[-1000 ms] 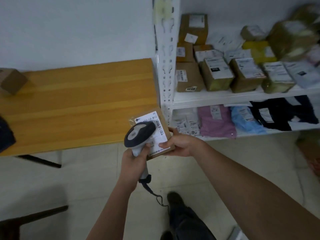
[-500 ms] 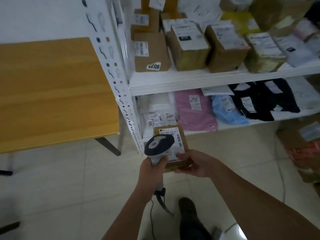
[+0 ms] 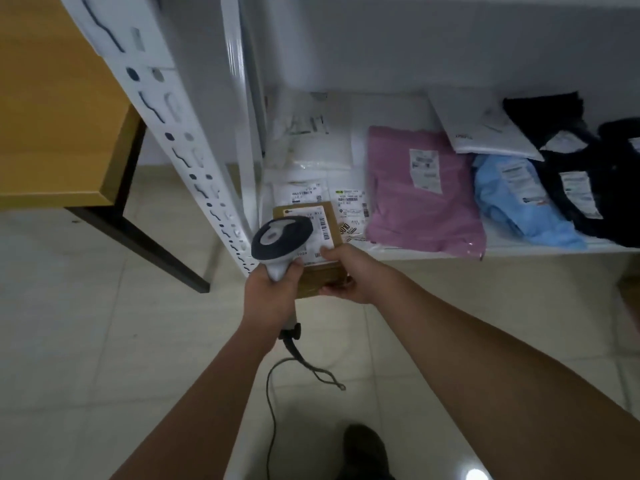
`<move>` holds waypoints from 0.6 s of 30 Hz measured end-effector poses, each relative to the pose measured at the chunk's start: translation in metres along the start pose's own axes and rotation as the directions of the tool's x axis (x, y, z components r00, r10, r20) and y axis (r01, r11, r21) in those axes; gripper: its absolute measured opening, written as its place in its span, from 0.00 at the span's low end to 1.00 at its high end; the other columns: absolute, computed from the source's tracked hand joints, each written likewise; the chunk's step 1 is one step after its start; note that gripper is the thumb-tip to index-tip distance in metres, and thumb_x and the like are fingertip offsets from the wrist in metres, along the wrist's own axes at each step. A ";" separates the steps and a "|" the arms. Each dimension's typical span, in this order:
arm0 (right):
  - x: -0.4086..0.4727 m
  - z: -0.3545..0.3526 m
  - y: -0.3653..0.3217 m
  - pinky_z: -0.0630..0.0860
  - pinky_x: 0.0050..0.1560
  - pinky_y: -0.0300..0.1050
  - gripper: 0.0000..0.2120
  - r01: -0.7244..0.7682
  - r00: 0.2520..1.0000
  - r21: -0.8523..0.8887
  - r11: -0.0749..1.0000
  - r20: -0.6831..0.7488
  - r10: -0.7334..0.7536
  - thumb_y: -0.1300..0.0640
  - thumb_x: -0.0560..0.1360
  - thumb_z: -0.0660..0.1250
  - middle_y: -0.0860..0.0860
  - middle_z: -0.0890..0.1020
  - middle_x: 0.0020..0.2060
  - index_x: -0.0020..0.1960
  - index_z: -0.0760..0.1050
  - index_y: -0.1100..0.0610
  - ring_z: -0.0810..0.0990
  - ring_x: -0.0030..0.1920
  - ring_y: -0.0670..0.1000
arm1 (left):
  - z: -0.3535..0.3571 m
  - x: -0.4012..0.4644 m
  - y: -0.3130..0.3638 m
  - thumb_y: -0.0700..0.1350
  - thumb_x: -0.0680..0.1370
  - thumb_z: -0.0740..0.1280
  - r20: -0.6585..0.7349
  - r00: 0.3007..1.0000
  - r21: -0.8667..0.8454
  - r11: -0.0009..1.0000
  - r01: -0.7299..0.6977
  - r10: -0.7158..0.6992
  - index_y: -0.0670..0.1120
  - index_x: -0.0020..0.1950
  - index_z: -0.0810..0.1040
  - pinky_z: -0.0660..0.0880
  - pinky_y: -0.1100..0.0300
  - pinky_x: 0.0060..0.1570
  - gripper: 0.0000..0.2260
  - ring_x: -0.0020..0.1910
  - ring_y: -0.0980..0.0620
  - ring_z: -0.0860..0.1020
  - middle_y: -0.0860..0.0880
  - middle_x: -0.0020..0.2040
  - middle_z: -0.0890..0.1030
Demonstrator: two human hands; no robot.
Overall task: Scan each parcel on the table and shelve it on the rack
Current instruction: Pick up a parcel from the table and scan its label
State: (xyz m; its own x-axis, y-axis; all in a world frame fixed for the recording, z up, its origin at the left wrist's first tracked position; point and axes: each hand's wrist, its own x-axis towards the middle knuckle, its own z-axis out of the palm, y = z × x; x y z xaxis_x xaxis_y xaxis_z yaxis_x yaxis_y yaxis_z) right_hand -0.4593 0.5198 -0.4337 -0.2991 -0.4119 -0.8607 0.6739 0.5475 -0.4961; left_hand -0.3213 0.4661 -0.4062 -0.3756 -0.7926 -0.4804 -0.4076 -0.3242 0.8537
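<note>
My right hand (image 3: 349,273) grips a small brown cardboard parcel (image 3: 320,278) with a white barcode label on top, held just in front of the rack's low shelf (image 3: 433,252). My left hand (image 3: 272,294) holds a grey and white barcode scanner (image 3: 280,239) by its handle, its head over the parcel's label. The scanner's cable (image 3: 273,393) hangs down toward the floor. The white rack's slotted upright (image 3: 166,116) stands just left of the parcel.
The low shelf holds white bagged parcels (image 3: 304,147), a pink bag (image 3: 420,192), a blue bag (image 3: 519,202), black bags (image 3: 588,168) and a white mailer (image 3: 481,126). The wooden table's corner (image 3: 59,109) is at the left, on black legs. My shoe (image 3: 363,452) stands on the tiled floor.
The view swung from the table to the rack and came down close to the low shelf. Both hands carried the parcel and scanner along, keeping the same holds.
</note>
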 end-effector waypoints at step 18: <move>-0.020 0.028 -0.025 0.73 0.64 0.58 0.31 -0.010 0.946 -0.506 0.863 -0.284 -0.155 0.48 0.77 0.62 0.58 0.64 0.71 0.75 0.58 0.59 0.69 0.67 0.60 | -0.032 -0.043 0.045 0.45 0.78 0.69 -0.076 0.996 -0.073 0.996 -0.052 0.046 0.43 0.41 0.78 0.79 0.48 0.43 0.08 0.38 0.46 0.77 0.42 0.38 0.78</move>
State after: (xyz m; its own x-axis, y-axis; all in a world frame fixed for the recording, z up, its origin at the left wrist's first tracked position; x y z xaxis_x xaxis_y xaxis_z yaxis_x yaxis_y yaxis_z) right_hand -0.4511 0.4941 -0.4015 -0.5793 -0.2684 -0.7697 0.2427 0.8446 -0.4772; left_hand -0.2975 0.4689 -0.3406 -0.3299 -0.8436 -0.4237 -0.3257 -0.3195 0.8899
